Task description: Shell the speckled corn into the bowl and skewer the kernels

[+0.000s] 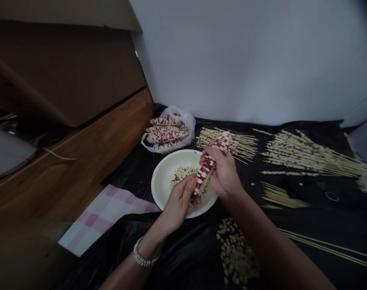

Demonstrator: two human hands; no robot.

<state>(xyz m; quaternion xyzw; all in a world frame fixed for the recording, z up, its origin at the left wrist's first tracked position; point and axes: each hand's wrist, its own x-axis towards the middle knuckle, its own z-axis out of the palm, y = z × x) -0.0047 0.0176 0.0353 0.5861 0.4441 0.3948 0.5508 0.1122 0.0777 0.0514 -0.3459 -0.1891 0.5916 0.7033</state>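
Note:
A red-and-white speckled corn cob [212,158] is held tilted over a white bowl [163,177] that has loose kernels in it. My right hand [224,173] is wrapped round the cob's middle. My left hand [179,201], with a bead bracelet on its wrist, pinches the cob's lower end with the thumb pressed against the kernels. Both hands hover above the bowl's right half.
A white plastic bag [188,121] behind the bowl holds several more cobs. Skewers threaded with kernels [304,155] lie on the black sheet at the right, with bare skewers [280,197] below them. Loose kernels [234,251] are piled near my right forearm. A pink checked cloth [102,215] lies at the left.

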